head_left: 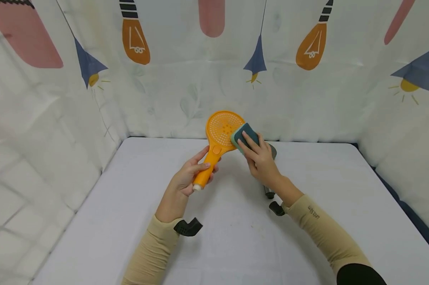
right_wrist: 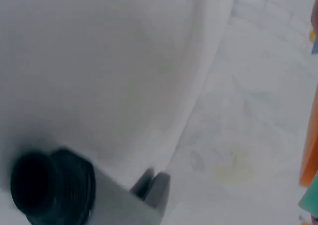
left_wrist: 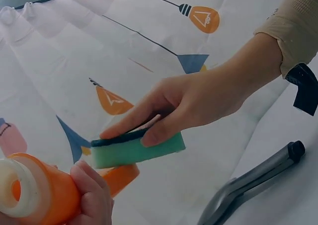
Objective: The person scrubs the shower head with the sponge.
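Observation:
My left hand point(head_left: 187, 174) grips an orange shower head point(head_left: 224, 126) by its handle, fingers and thumb wrapped round it. The perforated face is turned up toward the head camera, and the handle's white threaded end points down toward me. With my right hand point(head_left: 263, 163) I hold a green sponge point(left_wrist: 141, 154) with a dark scouring layer, pinched between thumb and fingers. The sponge lies against the right edge of the shower head's face. In the right wrist view only slivers of the sponge point(right_wrist: 310, 200) and the orange shower head point(right_wrist: 310, 145) show.
On the white table point(head_left: 232, 245), beneath my right hand, lies a grey shower head point(left_wrist: 248, 183) with a black end, partly hidden in the head view. A patterned white curtain point(head_left: 207, 87) stands behind the table and along its sides.

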The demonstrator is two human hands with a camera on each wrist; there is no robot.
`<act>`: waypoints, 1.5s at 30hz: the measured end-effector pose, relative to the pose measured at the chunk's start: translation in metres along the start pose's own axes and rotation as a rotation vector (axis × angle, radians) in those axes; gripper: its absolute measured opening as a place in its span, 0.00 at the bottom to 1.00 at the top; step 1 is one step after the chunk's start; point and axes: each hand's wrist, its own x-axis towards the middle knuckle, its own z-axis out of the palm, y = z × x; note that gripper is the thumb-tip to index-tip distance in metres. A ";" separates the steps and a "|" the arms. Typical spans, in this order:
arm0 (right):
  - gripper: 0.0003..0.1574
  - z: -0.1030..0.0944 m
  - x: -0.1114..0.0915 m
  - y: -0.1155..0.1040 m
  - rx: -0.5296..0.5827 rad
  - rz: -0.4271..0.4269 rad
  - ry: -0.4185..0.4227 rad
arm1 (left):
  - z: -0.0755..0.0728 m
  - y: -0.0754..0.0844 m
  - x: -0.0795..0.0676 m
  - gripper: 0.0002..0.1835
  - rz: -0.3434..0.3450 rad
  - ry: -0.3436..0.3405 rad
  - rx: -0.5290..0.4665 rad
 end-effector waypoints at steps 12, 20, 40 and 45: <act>0.32 -0.002 0.002 0.009 -0.029 -0.020 -0.031 | -0.001 0.004 -0.002 0.36 0.009 0.062 -0.071; 0.31 -0.003 0.000 0.015 0.016 0.024 0.010 | 0.000 -0.003 0.005 0.27 0.003 0.182 -0.049; 0.31 -0.002 -0.005 0.009 0.040 0.033 -0.004 | -0.004 -0.008 0.008 0.34 0.079 0.218 -0.001; 0.31 -0.004 -0.005 0.005 0.059 0.040 -0.015 | -0.003 -0.008 0.009 0.33 0.147 0.279 -0.026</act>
